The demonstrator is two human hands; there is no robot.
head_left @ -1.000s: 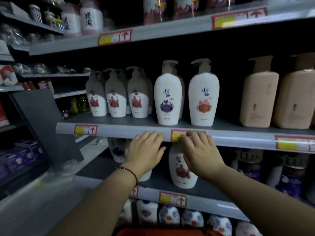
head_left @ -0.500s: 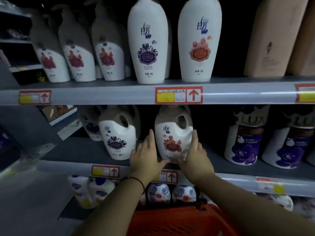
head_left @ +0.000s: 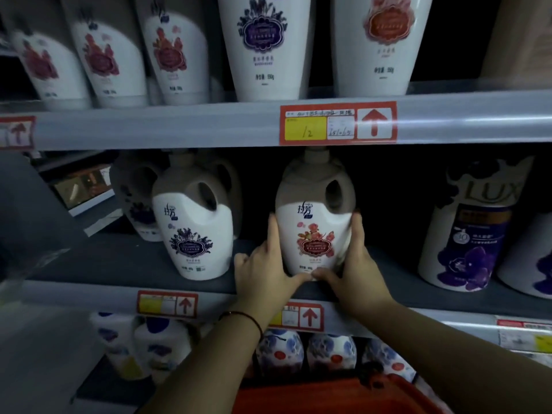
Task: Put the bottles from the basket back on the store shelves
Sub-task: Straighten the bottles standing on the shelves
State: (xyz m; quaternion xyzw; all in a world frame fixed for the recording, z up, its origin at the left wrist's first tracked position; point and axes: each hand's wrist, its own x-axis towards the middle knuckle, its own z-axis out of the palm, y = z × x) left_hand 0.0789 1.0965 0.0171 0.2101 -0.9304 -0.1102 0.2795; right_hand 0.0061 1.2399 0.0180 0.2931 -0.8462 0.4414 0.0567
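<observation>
A second ago both hands lay on the front edge of the upper shelf; now they have dropped one level and clasp the red-flowered jug point(head_left: 313, 231), which stands upright near the front edge of the middle shelf point(head_left: 119, 261). The left hand point(head_left: 264, 271) wraps its left flank with the fingers reaching up the side, the right hand point(head_left: 357, 264) does the same on the right flank, and the two thumbs almost meet under the label. I judge that this bottle is being squared up in its place, so this placement looks nearly finished. Just to its left, apart from it, stands a purple-flowered jug point(head_left: 194, 234) of the same make, with darker ones behind; well to the right stand purple LUX bottles point(head_left: 472, 234). The upper shelf edge with its red price tag point(head_left: 338, 123) hangs close over the jug's cap, so any lift would be tight. The red basket point(head_left: 337, 395) shows at the bottom edge of the view; its contents are hidden.
</observation>
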